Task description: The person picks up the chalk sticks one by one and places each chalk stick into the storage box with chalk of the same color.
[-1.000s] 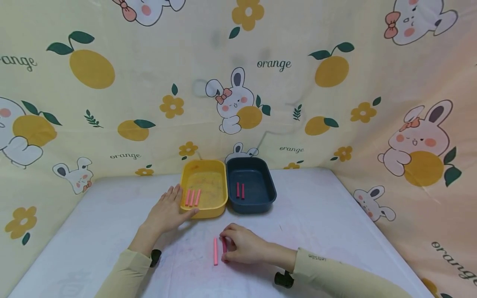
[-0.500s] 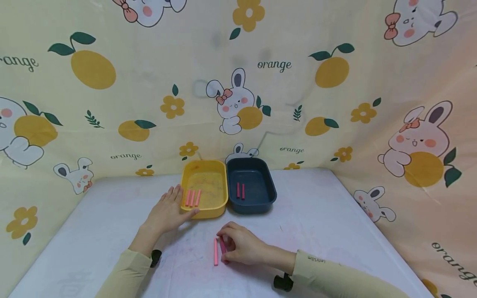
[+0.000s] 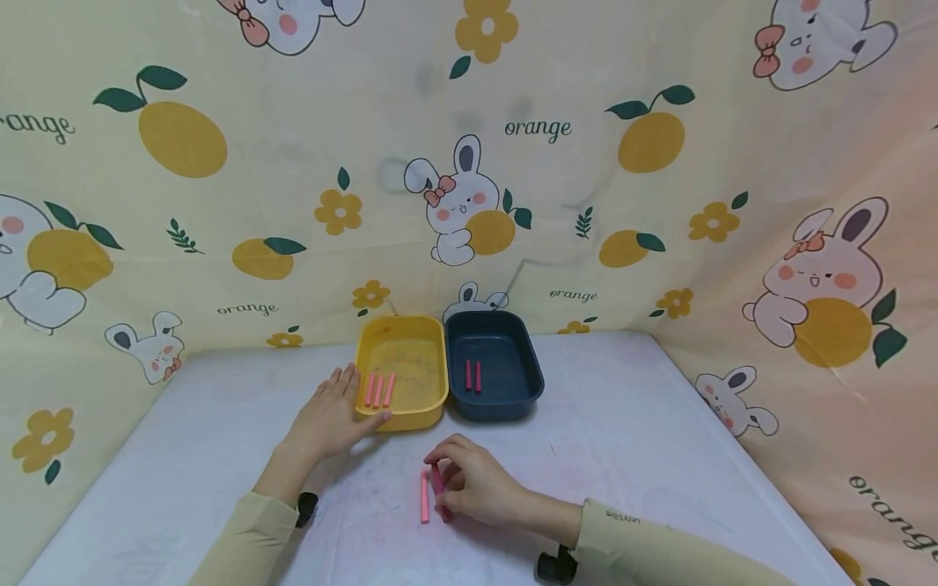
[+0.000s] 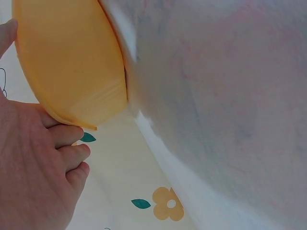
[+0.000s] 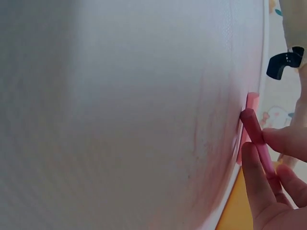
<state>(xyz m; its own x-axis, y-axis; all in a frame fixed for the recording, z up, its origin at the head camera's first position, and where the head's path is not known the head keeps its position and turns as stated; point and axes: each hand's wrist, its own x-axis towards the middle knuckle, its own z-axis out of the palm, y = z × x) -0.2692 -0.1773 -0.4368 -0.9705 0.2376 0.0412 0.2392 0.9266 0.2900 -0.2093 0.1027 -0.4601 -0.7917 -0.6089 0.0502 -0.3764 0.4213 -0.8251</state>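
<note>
Before rabbit-print cloth (image 3: 454, 203), white tabletop (image 3: 630, 456) bears trays (image 3: 418, 418).

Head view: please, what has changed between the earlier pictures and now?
The dark pink chalk stick, pinched by the right hand throughout, has turned slightly: its far end leans more to the left. Nothing was released. Unchanged: the left hand at the yellow tray, its three sticks, the navy tray with two sticks, and the loose light pink stick.

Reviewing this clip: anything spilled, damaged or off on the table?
Pinkish smudges streak the white tabletop, and a reddish mark shows inside the yellow tray, so both surfaces look soiled. Nothing appears spilled or broken.
</note>
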